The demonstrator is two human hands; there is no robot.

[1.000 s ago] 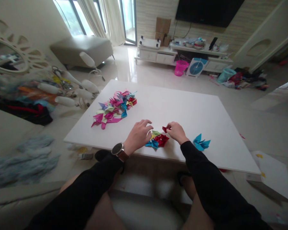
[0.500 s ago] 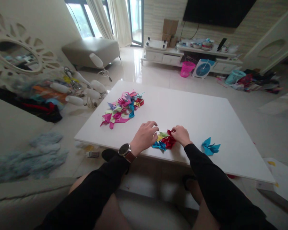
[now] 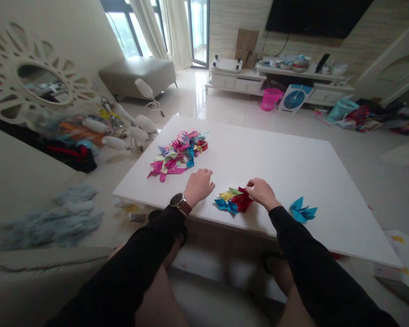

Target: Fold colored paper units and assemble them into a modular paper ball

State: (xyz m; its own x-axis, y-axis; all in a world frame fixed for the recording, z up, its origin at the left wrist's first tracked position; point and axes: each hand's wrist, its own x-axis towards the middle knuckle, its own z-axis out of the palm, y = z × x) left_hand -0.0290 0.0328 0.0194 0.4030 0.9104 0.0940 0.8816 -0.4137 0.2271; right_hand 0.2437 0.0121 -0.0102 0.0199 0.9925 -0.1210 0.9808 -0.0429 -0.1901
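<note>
My left hand [image 3: 199,186], wearing a watch on the wrist, hovers over the table with its fingers apart and nothing in them. To its right lies a small cluster of folded paper cranes: blue ones [image 3: 226,205], a yellow-green one [image 3: 230,194] and red ones [image 3: 242,200]. At the cluster's right side, my right hand [image 3: 261,191] has its thumb and fingers pinched at the edge of a red paper crane; its fingertips partly cover the contact. A lone blue paper crane [image 3: 303,210] rests further right. At the left, a larger pile of mixed-colour paper cranes [image 3: 177,154] is heaped.
The white table [image 3: 266,156] stands in front of my knees, its near edge just below the cluster. Beyond it are a pink basket [image 3: 271,99], a blue fan [image 3: 295,97] and a low TV cabinet [image 3: 225,81]. A lamp with white shades [image 3: 136,133] stands beside the left edge.
My left hand has moved left, away from the cluster, uncovering the blue and yellow-green cranes. My right hand stays by the red cranes. The whole view has shifted slightly.
</note>
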